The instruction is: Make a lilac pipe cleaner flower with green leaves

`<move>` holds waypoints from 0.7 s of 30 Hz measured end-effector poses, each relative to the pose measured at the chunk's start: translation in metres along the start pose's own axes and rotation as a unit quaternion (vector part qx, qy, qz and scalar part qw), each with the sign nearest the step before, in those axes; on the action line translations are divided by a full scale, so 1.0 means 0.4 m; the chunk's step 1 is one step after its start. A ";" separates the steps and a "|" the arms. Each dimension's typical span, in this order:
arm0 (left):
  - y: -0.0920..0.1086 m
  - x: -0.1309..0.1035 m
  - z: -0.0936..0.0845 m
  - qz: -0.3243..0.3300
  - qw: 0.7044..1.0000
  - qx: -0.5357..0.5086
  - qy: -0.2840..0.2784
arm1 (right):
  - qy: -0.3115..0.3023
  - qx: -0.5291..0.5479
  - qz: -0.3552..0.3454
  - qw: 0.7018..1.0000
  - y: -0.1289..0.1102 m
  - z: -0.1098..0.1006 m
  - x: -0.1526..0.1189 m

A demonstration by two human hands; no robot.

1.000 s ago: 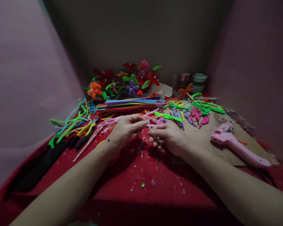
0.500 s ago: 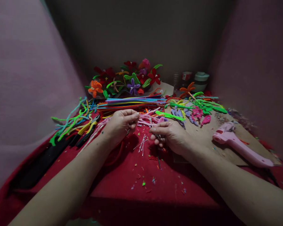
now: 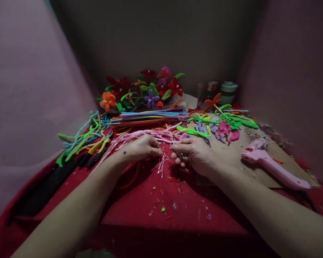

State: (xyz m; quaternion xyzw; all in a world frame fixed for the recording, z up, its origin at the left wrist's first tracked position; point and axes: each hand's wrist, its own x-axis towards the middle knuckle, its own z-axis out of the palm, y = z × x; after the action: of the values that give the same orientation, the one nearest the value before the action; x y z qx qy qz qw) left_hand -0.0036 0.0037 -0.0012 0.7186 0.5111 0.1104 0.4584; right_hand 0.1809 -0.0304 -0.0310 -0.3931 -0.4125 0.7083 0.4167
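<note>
Right hand [image 3: 192, 152] pinching thin white-tipped stems [image 3: 172, 137], left hand [image 3: 144, 147] bent downward, its grip unclear, near loose slender white sticks [image 3: 160, 167]

No word, brand or number can be read anywhere. The red-and-white label [image 3: 212, 86] on the dark container [image 3: 210, 95] in the upper right of the frame is too small and dim to make out, and the faint marks on the black-and-yellow handles of the pliers [image 3: 104, 147], left of centre, are too blurred to decipher.
</note>
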 end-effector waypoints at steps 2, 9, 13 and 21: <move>-0.002 0.003 0.002 0.007 1.000 0.016 0.025 | -0.004 0.001 -0.005 1.000 0.001 -0.002 0.000; 0.020 -0.017 0.019 0.062 0.974 -0.194 0.103 | -0.032 0.025 -0.005 0.999 0.009 -0.003 0.004; 0.020 -0.013 0.045 0.050 0.948 -0.315 0.026 | -0.070 0.043 -0.007 0.997 0.012 -0.003 0.008; 0.004 -0.001 0.064 0.026 0.914 -0.398 -0.075 | -0.148 0.086 0.045 0.984 0.003 -0.004 0.004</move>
State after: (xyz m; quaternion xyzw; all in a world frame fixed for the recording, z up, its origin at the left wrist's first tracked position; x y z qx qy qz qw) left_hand 0.0133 -0.0105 -0.0139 0.4959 0.3697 0.2626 0.7406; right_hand 0.1817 -0.0290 -0.0330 -0.2647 -0.3896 0.8094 0.3509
